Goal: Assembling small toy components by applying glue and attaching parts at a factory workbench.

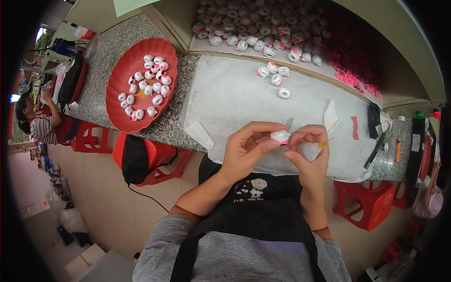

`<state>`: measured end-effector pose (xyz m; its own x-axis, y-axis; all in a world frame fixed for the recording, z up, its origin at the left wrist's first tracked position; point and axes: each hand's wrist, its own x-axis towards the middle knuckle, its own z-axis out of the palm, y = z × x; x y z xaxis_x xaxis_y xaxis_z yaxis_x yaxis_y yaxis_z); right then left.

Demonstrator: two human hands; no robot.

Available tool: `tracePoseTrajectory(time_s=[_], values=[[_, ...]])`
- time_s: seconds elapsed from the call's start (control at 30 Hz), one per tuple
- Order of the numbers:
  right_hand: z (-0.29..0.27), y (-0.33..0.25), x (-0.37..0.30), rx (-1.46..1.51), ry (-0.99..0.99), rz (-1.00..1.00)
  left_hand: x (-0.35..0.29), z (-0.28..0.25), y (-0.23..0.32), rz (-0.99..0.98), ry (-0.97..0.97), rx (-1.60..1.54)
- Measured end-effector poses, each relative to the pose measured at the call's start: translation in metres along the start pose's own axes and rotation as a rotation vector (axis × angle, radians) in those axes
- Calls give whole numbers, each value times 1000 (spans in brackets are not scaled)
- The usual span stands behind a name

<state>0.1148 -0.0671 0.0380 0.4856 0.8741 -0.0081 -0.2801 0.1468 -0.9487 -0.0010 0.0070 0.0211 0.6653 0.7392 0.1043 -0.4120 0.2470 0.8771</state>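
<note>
My left hand [249, 146] pinches a small rounded white piece [280, 135] with a pink strip along its lower edge, held above the paper-covered bench. Close against it on the right, my right hand [312, 141] is closed around a translucent white squeeze bottle [309, 152]. A yellow tip with a thin needle [323, 144] points away to the right. The fingertips of both hands nearly meet at the piece. A small grey flat thing [289, 123] shows just behind the fingers; its kind is unclear. Several similar white pieces [283, 93] lie beyond my hands on the white paper [225, 98].
A red scalloped tray [115, 94] of white pieces stands at left. A shelf ahead holds piled white pieces [263, 28] and pink bits [350, 77]. Paper scraps [331, 117], a black tool [376, 150] and an orange stick [398, 150] lie right. Red stools [364, 202] flank me; a person [42, 120] sits far left.
</note>
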Motion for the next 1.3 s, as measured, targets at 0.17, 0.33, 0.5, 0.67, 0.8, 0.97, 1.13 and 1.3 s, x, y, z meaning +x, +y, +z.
tracePoseTrajectory(time_s=[0.17,0.33,0.5,0.67,0.8,0.97,1.13,1.3], values=[[-3,1,0,-60,-126,68,-4,0,-3,-32,-14,-9],[-7,4,-3,-4,-100,102,-2,-4,-6,54,-105,45],[-4,2,-4,17,-106,64,-4,-4,-10,151,-105,116],[-5,5,-6,62,-76,113,-4,-4,-11,172,-108,151],[-4,6,-6,56,-63,132,-5,-2,-11,175,-72,129],[-5,7,-6,78,-43,127,-3,-3,-7,93,-103,124],[-5,5,-5,38,-67,98,-5,-5,-8,90,-123,92],[-4,1,-4,17,-106,110,-8,-1,-7,53,-71,68]])
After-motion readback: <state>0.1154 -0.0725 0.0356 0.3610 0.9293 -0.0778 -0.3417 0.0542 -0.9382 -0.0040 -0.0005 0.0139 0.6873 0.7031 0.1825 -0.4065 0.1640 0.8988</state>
